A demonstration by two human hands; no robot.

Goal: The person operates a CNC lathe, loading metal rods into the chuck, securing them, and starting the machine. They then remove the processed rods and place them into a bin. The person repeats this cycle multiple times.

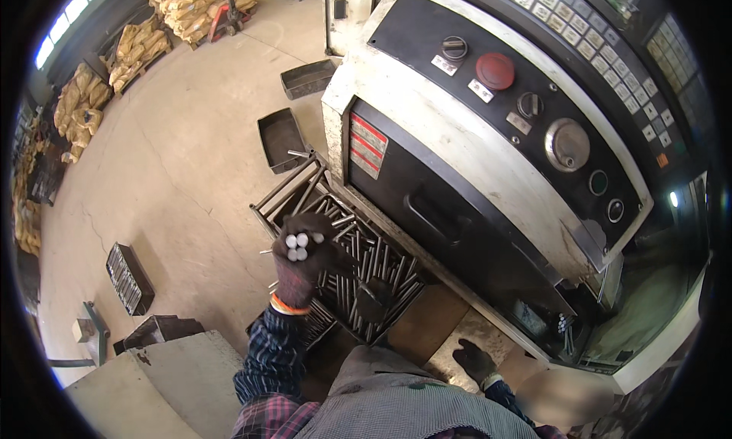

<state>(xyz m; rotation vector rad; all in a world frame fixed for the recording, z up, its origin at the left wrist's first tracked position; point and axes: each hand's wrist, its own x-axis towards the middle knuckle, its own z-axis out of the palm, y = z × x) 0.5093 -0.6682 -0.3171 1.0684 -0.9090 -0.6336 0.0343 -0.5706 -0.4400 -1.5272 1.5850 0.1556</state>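
Note:
My left hand (300, 265), in a dark glove with an orange cuff, is closed round several metal rods (297, 246), whose bright round ends face up. Below and beside it, dark bins (357, 334) hold many loose grey steel rods (377, 264), lying at mixed angles. My right hand (474, 360), also gloved, is lower and to the right, apart from the rods. Its fingers are spread and nothing shows in them. Under it lies a pale, stained flat surface (455, 354).
A machine with a black control panel (507, 104) and dark door (427, 210) fills the right. Dark trays (280, 138) stand on the floor (183, 149); another tray (131, 277) holds rods. A grey tabletop (191, 386) is lower left. Yellow sacks (202, 12) are stacked far back.

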